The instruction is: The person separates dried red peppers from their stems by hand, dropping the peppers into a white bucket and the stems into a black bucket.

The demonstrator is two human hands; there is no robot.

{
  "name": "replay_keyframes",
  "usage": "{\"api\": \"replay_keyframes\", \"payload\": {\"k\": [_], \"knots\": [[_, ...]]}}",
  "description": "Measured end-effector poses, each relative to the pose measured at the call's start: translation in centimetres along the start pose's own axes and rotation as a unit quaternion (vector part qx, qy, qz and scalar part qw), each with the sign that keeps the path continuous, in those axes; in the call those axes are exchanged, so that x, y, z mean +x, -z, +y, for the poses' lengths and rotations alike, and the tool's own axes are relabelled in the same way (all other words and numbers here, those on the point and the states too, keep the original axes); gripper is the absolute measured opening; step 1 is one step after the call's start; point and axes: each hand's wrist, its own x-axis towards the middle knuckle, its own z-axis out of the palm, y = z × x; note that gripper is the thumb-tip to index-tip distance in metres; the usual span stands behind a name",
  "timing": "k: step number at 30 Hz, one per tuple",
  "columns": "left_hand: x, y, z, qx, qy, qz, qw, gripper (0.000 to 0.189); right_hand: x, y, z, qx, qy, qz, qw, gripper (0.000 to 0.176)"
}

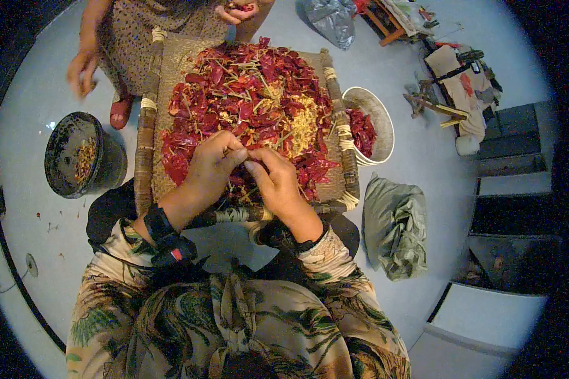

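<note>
Close together over the near part of the woven tray (147, 142), both hands work at fingertip level. The left hand (203, 169) is partly curled, its thumb and forefinger brought together, and the right hand (275, 182) meets it with thumb and forefinger bent in the same way. A small red piece (251, 150) shows where the fingertips meet; the fingers hide most of it, and I cannot tell which hand has the firmer hold. Just beneath and beyond the hands lies a heap of dried red peppers (215, 79), broken and mixed with pale stems, and it reaches toward the far edge of the tray. Yellow seeds (302, 126) gather in a patch beyond the right hand, within the heap. The tray has a wooden frame bound at the corners with light strips. Outside its left side, a black bucket (112, 165) stands on the floor (432, 155) with small orange and yellowish scraps inside; outside its right side, close to the frame, a white bucket (391, 136) holds more red peppers. Nearer, on that same side, sits a crumpled green sack (395, 227). Across the tray is a co-worker (164, 22) in spotted clothing, one hand lowered beside the tray, the other holding something dark red above its far edge.
</note>
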Motion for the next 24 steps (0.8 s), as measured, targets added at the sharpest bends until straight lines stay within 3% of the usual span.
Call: {"api": "replay_keyframes", "payload": {"k": [5,11,17,20,21,24], "knots": [[0.4,0.4,-0.6,-0.242,0.196,-0.074,0.947,0.014,0.1,0.2,-0.3,0.011,0.041,0.024,0.999,0.013],[0.4,1.3,-0.6,-0.533,0.298,-0.164,0.775,0.012,0.1,0.6,-0.5,0.075,0.039,0.011,0.996,0.014],[0.5,1.2,-0.9,-0.58,0.294,-0.149,0.744,0.009,0.3,0.9,0.1,0.102,0.015,0.016,0.995,0.015],[1.8,3.2,-2.3,-0.634,0.147,-0.151,0.744,0.013,0.2,1.2,1.5,0.089,-0.013,0.035,0.995,0.016],[2.6,4.4,-1.9,-0.664,0.183,-0.059,0.723,0.009,0.1,1.5,2.6,0.096,-0.03,0.048,0.994,0.016],[3.0,5.8,-0.6,-0.636,0.187,0.006,0.749,0.006,0.8,2.0,3.3,0.21,-0.122,0.066,0.968,0.018]]}}
